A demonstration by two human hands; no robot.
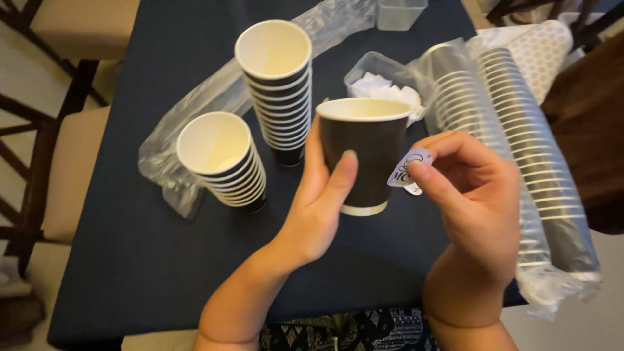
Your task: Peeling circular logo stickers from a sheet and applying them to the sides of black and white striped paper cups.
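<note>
My left hand (322, 201) grips a single dark paper cup (364, 153) with a white inside, held upright above the dark blue table (130, 260). My right hand (471, 201) pinches a small white sticker (408, 168) between thumb and fingers, right beside the cup's wall. Two stacks of the same cups stand behind: a taller one (276, 84) and a shorter one (224, 159), both leaning a little.
A long plastic sleeve of stacked cups (520, 156) lies at the right. An empty crumpled plastic sleeve (195, 117) trails behind the stacks. A clear tub with white pieces (380, 81) and another clear tub (400, 13) sit further back. Chairs flank the table at left.
</note>
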